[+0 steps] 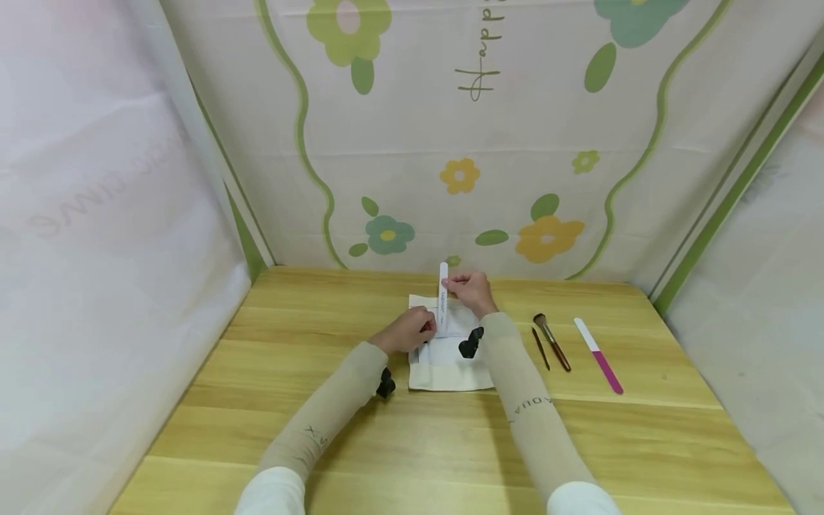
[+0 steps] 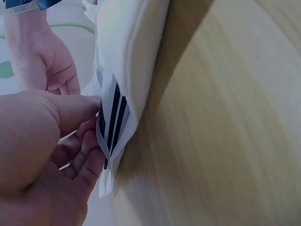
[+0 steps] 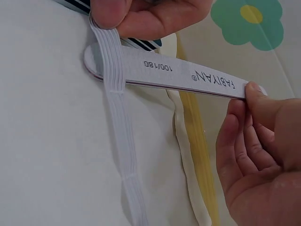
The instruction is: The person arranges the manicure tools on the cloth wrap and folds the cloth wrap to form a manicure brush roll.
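A white cloth organizer lies opened out on the table, with a ribbed white elastic band running across it. My right hand pinches a white nail file near its far end. Printed "FABIYAN 100/180", the file has its rounded near end tucked beneath the elastic in the right wrist view. My left hand pinches the elastic between thumb and fingers, just left of the file. Black-and-white stripes show inside the cloth's open side fold in the left wrist view.
Right of the cloth lie a thin dark pointed stick, a makeup brush and a white-and-magenta nail file. Floral fabric hangs behind the wooden table, and pale fabric walls stand on both sides.
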A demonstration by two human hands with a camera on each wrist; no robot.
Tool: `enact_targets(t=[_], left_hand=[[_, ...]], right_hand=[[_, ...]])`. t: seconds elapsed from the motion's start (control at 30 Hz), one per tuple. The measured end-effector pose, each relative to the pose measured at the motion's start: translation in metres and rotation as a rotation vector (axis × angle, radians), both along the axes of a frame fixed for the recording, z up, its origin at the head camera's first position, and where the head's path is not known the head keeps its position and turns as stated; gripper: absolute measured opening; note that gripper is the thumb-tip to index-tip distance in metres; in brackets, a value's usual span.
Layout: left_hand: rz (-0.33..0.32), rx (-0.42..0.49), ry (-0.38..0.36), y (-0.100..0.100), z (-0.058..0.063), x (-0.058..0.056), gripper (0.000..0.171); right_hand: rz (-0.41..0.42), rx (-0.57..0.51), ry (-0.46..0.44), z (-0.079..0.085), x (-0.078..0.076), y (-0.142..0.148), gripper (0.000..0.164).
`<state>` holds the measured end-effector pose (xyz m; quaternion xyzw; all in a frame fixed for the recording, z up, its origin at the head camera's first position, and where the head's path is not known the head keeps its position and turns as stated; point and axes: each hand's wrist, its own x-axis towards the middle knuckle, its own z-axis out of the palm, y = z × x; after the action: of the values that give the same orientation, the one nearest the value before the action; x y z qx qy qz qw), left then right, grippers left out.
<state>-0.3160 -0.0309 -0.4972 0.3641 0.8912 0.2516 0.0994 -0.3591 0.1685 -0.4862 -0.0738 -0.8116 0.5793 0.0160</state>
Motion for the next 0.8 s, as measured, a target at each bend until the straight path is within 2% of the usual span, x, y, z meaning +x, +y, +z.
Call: enact_targets(t=[0.23,0.47,0.8], left_hand=[[-0.018,0.016,0.025,-0.001,0.0,0.0,0.014],[-0.017,0.006,0.051,-0.001,-0.004,0.0,0.013],[-0.017,0.014,0.056,-0.002,-0.003,-0.001,0.013]], right_hand=[[0.077,-0.016,-0.132,-0.004,0.006,0.0,0.026],[0.167,-0.017,-0.312,-0.006,0.013,0.005,0.017],[0.23,-0.014,-0.443,-0.003,0.022,0.002,0.019]])
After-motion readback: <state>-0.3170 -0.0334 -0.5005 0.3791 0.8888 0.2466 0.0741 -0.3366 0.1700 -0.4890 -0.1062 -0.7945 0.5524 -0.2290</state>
